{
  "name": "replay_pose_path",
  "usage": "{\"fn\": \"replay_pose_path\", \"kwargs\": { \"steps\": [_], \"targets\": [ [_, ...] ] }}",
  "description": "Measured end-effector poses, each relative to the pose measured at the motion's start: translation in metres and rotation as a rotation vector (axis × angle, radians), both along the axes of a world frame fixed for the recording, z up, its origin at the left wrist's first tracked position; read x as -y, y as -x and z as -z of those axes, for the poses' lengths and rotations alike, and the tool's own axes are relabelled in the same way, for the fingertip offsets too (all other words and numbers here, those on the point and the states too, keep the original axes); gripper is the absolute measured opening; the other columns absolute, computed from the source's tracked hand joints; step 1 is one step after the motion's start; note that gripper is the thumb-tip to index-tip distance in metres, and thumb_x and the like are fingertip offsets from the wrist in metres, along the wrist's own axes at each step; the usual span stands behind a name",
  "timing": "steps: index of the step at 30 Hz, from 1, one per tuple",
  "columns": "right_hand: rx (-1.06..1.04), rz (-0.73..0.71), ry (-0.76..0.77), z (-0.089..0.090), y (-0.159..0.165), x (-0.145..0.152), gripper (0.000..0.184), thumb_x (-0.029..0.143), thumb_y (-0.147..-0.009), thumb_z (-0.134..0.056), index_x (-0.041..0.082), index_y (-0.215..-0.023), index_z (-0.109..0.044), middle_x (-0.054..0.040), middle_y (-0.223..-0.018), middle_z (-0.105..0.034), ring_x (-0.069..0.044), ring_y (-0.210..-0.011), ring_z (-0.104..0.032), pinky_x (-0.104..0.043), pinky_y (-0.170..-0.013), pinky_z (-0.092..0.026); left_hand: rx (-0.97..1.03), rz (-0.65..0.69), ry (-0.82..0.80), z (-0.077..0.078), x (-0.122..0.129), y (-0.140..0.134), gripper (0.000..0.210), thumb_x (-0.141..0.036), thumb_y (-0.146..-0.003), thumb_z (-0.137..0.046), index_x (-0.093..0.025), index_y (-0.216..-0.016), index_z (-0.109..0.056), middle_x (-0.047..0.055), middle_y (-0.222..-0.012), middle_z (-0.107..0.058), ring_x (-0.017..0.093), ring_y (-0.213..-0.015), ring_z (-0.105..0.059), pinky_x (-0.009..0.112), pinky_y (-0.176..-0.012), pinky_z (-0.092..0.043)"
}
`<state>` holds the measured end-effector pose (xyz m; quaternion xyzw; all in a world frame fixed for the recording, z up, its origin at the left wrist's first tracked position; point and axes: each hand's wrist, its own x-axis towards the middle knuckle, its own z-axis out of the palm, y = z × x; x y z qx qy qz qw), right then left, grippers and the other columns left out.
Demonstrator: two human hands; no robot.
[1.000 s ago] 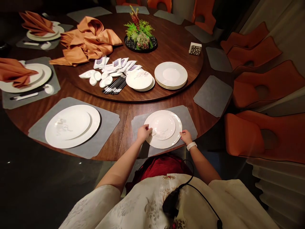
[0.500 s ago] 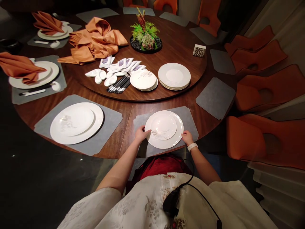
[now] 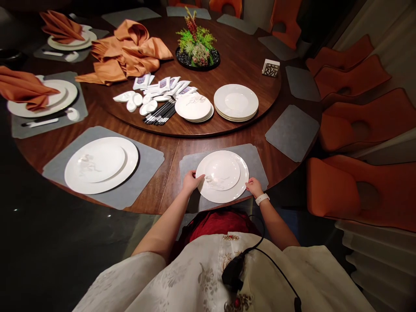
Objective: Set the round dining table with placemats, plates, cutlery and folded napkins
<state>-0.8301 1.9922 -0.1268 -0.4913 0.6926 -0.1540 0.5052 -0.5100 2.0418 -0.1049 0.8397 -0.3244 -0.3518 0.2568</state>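
Note:
A large white plate with a glossy rim is over the grey placemat in front of me. On it lies a smaller white plate with a faint grey pattern. My left hand grips the large plate's left edge, thumb on top of the rim. At the right edge, my right hand pinches the same rim; a white band circles that wrist. Fingers under the plate are hidden. Whether the plate rests on the mat or is slightly raised, I cannot tell.
On the turntable are a stack of large plates, small plates, chopsticks, spoons, wrapped packets, orange napkins and a plant centrepiece. Another plate setting lies left. Orange chairs stand right.
The view has shifted slightly, so the table items sit a little further left. Both hands keep their hold on the large plate's rim.

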Motion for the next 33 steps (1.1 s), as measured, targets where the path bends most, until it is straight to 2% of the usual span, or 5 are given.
{"fn": "replay_pose_path", "kwargs": {
  "steps": [5,11,19,26,33],
  "targets": [
    [-0.073,-0.047,0.018,-0.019,0.004,0.001,0.013,0.014,-0.073,-0.061,0.019,-0.077,-0.050,0.0017,-0.066,-0.059,-0.016,-0.068,-0.063,-0.024,-0.064,-0.050,0.039,0.043,0.007,0.005,0.001,0.002,0.063,-0.047,-0.067,-0.079,-0.012,-0.116,-0.061,0.015,-0.108,-0.069,0.028,-0.096,-0.065,0.035,-0.082,-0.050],
    [-0.315,-0.246,0.308,-0.041,-0.020,0.004,0.022,0.030,-0.086,-0.065,0.018,-0.103,-0.056,-0.0052,-0.082,-0.065,-0.019,-0.081,-0.064,-0.026,-0.073,-0.047,0.066,0.014,0.115,0.016,-0.004,0.009,0.076,-0.041,-0.069,-0.078,-0.010,-0.133,-0.051,0.021,-0.133,-0.059,0.031,-0.119,-0.059,0.040,-0.100,-0.046],
    [-0.038,-0.016,-0.087,-0.034,-0.058,0.009,0.011,0.015,-0.086,-0.059,0.020,-0.088,-0.049,0.0031,-0.063,-0.058,-0.013,-0.047,-0.061,-0.021,-0.044,-0.046,-0.124,-0.104,0.119,0.014,-0.010,0.005,0.048,-0.029,-0.080,-0.066,-0.013,-0.125,-0.059,0.015,-0.117,-0.069,0.025,-0.103,-0.066,0.036,-0.092,-0.050],
    [-0.053,-0.071,-0.135,-0.040,-0.051,-0.003,0.017,0.020,-0.086,-0.061,0.022,-0.079,-0.045,0.0032,-0.059,-0.058,-0.012,-0.044,-0.058,-0.020,-0.041,-0.041,-0.210,-0.143,0.163,0.016,-0.010,0.004,0.047,-0.026,-0.078,-0.066,-0.013,-0.123,-0.061,0.013,-0.113,-0.070,0.022,-0.097,-0.067,0.032,-0.086,-0.051],
    [-0.430,-0.445,0.319,-0.065,-0.044,0.021,0.036,0.031,-0.088,-0.057,0.021,-0.057,-0.042,-0.0005,-0.058,-0.051,-0.014,-0.056,-0.048,-0.024,-0.051,-0.029,-0.266,-0.254,0.236,0.009,-0.017,-0.018,0.042,-0.034,-0.073,-0.072,-0.013,-0.109,-0.068,0.011,-0.102,-0.072,0.021,-0.094,-0.067,0.031,-0.085,-0.051]
  ]
}}
